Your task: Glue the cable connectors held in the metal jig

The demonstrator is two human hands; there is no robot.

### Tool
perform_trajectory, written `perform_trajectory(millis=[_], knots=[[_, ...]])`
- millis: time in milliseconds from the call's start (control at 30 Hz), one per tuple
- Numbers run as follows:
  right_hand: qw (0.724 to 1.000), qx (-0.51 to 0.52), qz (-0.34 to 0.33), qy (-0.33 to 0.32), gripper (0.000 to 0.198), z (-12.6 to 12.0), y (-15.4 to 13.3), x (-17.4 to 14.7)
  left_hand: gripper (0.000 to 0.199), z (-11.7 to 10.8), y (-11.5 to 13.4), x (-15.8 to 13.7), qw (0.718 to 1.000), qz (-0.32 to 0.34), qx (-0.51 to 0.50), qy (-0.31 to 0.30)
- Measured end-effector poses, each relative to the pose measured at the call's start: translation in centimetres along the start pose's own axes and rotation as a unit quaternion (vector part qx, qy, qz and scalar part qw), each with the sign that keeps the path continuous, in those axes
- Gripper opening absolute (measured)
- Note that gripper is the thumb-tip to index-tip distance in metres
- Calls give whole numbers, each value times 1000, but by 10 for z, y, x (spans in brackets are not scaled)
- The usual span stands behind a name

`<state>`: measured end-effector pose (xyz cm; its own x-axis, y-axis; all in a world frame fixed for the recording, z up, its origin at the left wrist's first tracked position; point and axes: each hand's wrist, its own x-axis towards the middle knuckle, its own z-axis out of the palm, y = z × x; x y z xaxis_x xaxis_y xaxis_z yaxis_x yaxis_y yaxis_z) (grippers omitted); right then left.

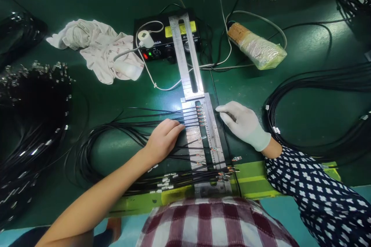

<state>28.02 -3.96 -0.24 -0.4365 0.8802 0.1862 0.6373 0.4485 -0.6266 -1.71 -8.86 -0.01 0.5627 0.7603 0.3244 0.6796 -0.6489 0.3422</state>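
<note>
My bare left hand [164,139] is curled with thumb and finger together on a black cable, at the left edge of a slotted metal fixture [193,139]. Several thin black cables [156,113] lie across that fixture, their small metal-tipped ends [200,115] lined up over its slot. Lower down, other cable ends rest at looser angles. To the right of the fixture, my right hand [243,125] wears a white glove. Its index finger and thumb point left with a gap between them, and I see nothing held there.
A black control box [162,46] with lit indicators stands behind the fixture. A crumpled white cloth [101,48] lies left of it, a plastic-wrapped block [256,46] right of it. Bundles of black cable [34,112] and coiled cable [272,112] flank the work area.
</note>
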Motion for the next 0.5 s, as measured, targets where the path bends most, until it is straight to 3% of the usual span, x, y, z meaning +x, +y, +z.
perform_trajectory(millis=[100, 167, 367, 500], knots=[[991, -44, -124, -23, 38, 5, -1, -2, 32, -1, -1, 1, 1000, 16, 1, -10], [981, -64, -171, -60, 45, 8, -1, -2, 34, -2, 1, -2, 1000, 15, 14, -19], [979, -53, -174, -91, 45, 10, 2, 1, 40, -2, 14, -17, 989, -37, 138, -43], [973, -62, -197, -104, 52, 9, 2, 4, 43, -1, 19, -20, 985, -57, 136, -90]])
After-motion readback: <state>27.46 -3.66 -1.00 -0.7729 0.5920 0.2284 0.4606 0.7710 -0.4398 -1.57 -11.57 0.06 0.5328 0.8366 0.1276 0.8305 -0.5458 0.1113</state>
